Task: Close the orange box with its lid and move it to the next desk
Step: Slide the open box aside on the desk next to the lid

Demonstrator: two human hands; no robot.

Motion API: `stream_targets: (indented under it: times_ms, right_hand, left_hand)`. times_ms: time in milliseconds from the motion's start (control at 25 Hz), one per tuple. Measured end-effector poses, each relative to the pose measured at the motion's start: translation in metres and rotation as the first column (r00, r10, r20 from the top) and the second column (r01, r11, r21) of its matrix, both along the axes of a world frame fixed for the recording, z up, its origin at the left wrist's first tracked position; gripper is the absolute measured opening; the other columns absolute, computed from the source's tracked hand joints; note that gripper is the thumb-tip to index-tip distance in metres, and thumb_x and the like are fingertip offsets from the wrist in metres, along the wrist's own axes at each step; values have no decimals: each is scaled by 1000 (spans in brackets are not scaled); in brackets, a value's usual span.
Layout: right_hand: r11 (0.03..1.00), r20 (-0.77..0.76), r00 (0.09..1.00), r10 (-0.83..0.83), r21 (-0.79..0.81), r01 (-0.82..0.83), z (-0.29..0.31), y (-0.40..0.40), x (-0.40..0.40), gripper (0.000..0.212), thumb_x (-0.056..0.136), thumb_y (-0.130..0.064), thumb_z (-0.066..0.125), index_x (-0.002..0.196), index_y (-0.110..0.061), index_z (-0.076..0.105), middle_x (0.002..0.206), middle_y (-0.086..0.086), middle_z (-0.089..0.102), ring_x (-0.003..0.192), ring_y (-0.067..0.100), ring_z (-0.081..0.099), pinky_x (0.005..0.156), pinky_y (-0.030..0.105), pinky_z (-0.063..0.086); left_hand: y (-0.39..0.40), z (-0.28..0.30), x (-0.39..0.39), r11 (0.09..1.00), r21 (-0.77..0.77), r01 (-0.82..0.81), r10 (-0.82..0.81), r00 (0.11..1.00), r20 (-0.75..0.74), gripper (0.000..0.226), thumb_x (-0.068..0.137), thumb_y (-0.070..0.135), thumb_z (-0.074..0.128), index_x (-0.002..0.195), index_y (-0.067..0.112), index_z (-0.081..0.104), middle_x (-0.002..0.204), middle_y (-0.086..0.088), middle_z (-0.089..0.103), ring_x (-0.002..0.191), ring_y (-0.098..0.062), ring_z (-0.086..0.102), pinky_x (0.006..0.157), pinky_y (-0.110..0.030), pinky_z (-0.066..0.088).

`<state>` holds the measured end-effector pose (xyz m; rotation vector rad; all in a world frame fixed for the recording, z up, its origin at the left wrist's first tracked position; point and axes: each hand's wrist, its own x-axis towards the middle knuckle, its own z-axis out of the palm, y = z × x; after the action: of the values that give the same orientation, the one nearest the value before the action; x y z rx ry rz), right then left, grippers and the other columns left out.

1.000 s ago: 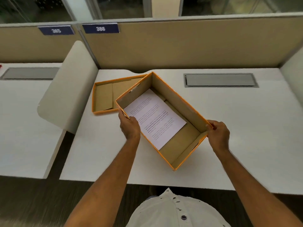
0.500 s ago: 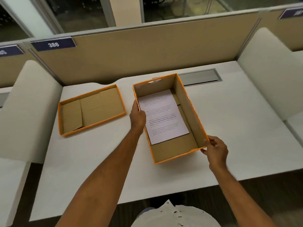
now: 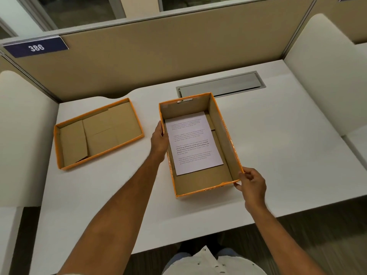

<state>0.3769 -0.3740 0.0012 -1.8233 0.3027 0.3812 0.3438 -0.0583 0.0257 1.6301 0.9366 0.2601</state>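
Note:
The orange box [image 3: 226, 135] stands open on the white desk [image 3: 278, 155], with a printed sheet of paper [image 3: 193, 142] lying flat inside. My left hand [image 3: 159, 140] grips the middle of its left wall. My right hand [image 3: 251, 183] pinches the near right corner of the rim. The orange lid [image 3: 97, 133] lies upside down on the desk to the left of the box, apart from it, its brown cardboard inside facing up.
A grey cable hatch [image 3: 220, 85] is set in the desk behind the box. A beige partition [image 3: 168, 50] with a sign "386" [image 3: 35, 47] runs along the back. White side dividers [image 3: 327, 76] stand at both ends of the desk, with neighbouring desks beyond.
The box has been turned from a diagonal lie to nearly square with the desk and drawn away from the lid. Both hands stayed on it. My view has swung right.

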Motion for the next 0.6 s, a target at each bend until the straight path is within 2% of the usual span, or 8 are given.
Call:
stream_targets:
  times_ms: [80, 200, 320, 440, 480, 600]
  right_hand:
    - [999, 4, 999, 34, -14, -34, 0, -1, 1, 17, 97, -9, 66, 113, -9, 69, 101, 5, 70, 93, 20, 70, 77, 42, 64]
    - [998, 7, 998, 64, -21, -64, 1, -2, 2, 13, 97, -9, 65, 109, -12, 68, 99, 2, 69, 92, 20, 70, 77, 43, 64]
    - [998, 7, 998, 62, -25, -62, 2, -1, 1, 11, 97, -9, 65, 107, -13, 68, 98, 2, 69, 92, 20, 70, 77, 44, 64]
    - [997, 6, 998, 66, -31, -66, 4, 0, 0, 11, 98, -9, 64, 108, -11, 67, 98, 2, 69, 93, 20, 70, 79, 45, 64]
    - [997, 5, 997, 74, -33, -74, 4, 0, 0, 11, 98, -8, 64, 108, -11, 67, 98, 2, 69, 93, 20, 70, 79, 45, 64]
    - [993, 5, 995, 104, -53, -104, 2, 2, 2, 10, 98, -9, 64, 107, -11, 65, 98, 2, 67, 96, 26, 70, 77, 44, 63]
  left_hand:
    - [0, -4, -4, 999, -43, -11, 11, 1000, 10, 45, 110, 11, 44, 154, 20, 45, 119, 19, 61, 101, 5, 62, 84, -19, 54]
    - [0, -12, -9, 996, -90, -22, 26, 999, 38, 48, 112, 16, 41, 160, 22, 37, 134, 17, 56, 110, 3, 60, 87, -14, 53]
    - [-1, -18, -9, 989, -138, -49, 57, 997, 57, 48, 113, 20, 41, 161, 23, 36, 140, 14, 54, 124, -7, 58, 104, -30, 53]
    - [3, -20, -7, 987, -158, -39, 50, 997, 64, 48, 113, 26, 43, 160, 26, 38, 151, 9, 57, 127, -11, 61, 108, -38, 55]
    - [5, -20, -7, 986, -164, -37, 48, 997, 65, 49, 112, 26, 44, 161, 26, 38, 152, 7, 57, 127, -10, 62, 107, -36, 56]
    - [7, -17, -7, 983, -182, -27, 40, 997, 67, 48, 113, 23, 42, 160, 23, 38, 147, 10, 57, 118, 0, 63, 91, -16, 58]
